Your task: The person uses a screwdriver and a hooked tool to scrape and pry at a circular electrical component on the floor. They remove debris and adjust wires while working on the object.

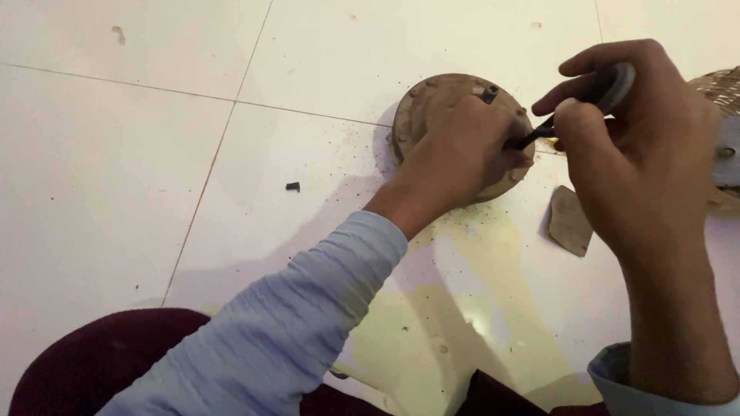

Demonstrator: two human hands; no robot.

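So the round brown clay-looking disc with little studs round its rim [432,100] sits flat on the white tiled floor [154,154]. The left hand [462,150] presses down on top of it, fingers curled over the far edge. The right hand [640,146] has its grip clamped on a dark-tipped tool with a grey rounded handle [609,85], tip at the disc's right side. Looks stiff but crumbly, probably chips easily (dark crumbs everywhere), so I'd hold it flat-palmed, not by the rim. A flat brown shard [570,221] lies just beside it
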